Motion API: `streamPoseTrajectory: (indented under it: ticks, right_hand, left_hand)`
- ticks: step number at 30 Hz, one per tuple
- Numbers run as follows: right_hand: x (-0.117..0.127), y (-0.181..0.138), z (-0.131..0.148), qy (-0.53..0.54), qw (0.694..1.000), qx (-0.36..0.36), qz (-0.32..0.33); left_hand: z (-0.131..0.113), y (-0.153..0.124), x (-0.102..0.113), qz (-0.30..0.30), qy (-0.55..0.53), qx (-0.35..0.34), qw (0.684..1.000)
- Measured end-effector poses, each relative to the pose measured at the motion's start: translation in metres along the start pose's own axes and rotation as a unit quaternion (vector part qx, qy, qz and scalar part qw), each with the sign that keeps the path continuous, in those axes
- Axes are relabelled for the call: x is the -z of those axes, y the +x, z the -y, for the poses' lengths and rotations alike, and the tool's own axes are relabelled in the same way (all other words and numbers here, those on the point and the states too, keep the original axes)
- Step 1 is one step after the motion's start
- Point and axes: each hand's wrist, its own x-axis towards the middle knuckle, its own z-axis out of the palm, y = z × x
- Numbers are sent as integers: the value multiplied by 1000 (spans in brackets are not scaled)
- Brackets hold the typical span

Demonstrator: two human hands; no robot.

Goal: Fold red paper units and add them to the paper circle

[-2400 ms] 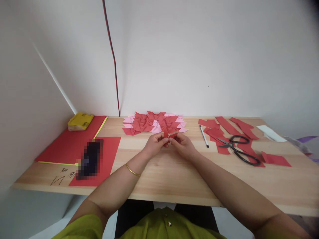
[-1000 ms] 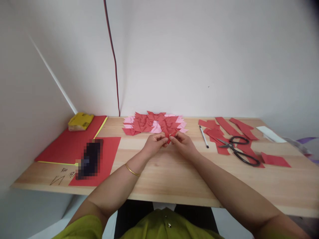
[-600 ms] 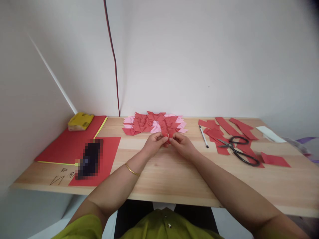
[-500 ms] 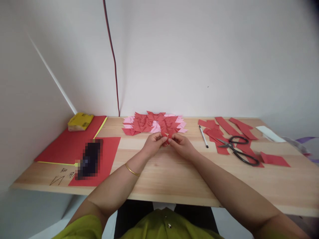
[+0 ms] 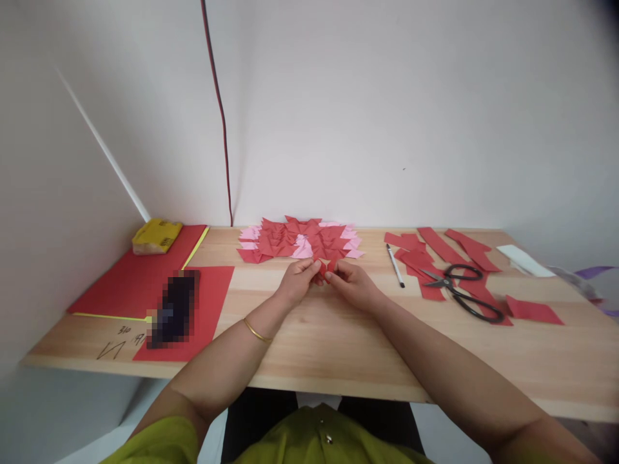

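My left hand (image 5: 298, 281) and my right hand (image 5: 353, 283) meet over the middle of the wooden table (image 5: 338, 341). Both pinch one small folded piece of red paper (image 5: 325, 269) between fingertips and thumbs. Most of that piece is hidden by my fingers. Just behind my hands lies a pile of folded red and pink paper pieces (image 5: 300, 240).
Black scissors (image 5: 464, 290) lie on cut red paper strips (image 5: 435, 254) at the right, with a pen (image 5: 395, 265) beside them. Large red sheets (image 5: 140, 277), a yellow packet (image 5: 157, 236) and a blurred dark object (image 5: 173, 308) are at the left. A red cable (image 5: 217, 109) hangs down the wall.
My fingers have worked the small red piece closer together; less of it shows between them now. Both hands stayed in the same spot.
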Motion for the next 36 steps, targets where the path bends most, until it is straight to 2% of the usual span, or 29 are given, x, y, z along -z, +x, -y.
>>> streamPoseTrajectory:
  ticks: [3, 11, 15, 20, 25, 31, 36]
  right_hand:
    - [-1, 0, -1, -3, 1000, -3, -3]
    - [-3, 0, -2, -17, 1000, -7, 4]
    - [-3, -1, -1, -6, 1000, 6, 21]
    - [-5, -1, -3, -22, 1000, 2, -6]
    - [-8, -1, -7, -25, 1000, -11, -5]
    - [-7, -2, -7, -28, 999, 19, 26]
    - [-8, -3, -1, -46, 998, 36, 27]
  left_hand:
    - [1, 1, 1, 11, -10, 4, 1000]
    - [-1, 1, 4, -29, 84, -38, 995]
    - [-3, 1, 4, -27, 58, -36, 997]
    - [-3, 1, 1, -4, 15, -16, 1000]
    - [-3, -1, -2, -27, 23, -21, 999]
    - [-5, -2, -3, -29, 33, -33, 998]
    - [-3, -1, -2, 7, -11, -1, 1000]
